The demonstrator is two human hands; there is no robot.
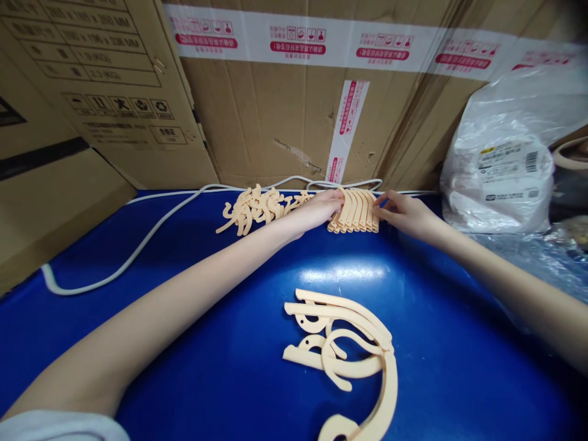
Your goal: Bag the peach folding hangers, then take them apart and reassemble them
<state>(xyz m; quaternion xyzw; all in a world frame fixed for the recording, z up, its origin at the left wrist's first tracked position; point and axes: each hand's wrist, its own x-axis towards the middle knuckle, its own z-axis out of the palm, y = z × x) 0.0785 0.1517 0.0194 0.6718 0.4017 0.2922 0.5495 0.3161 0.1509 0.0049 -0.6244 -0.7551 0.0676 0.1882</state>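
Observation:
At the back of the blue table, several cream plastic hanger arms (353, 211) stand side by side in a tight row. My left hand (327, 207) is closed at the row's left end, some of its fingers hidden behind the pieces. My right hand (404, 214) touches the right end, thumb and fingers apart. Left of the row lies a loose heap of small cream hooks (257, 208). Nearer to me, cream folding hangers (349, 361) with curved arms and round hooks lie overlapping, the closest cut off by the lower edge.
Large cardboard boxes (275, 110) wall the back and left. A white cable (133, 257) loops along the table's left and rear. Clear plastic bags with white labelled packs (500, 165) stand at the right. The blue table surface (220, 355) is shiny.

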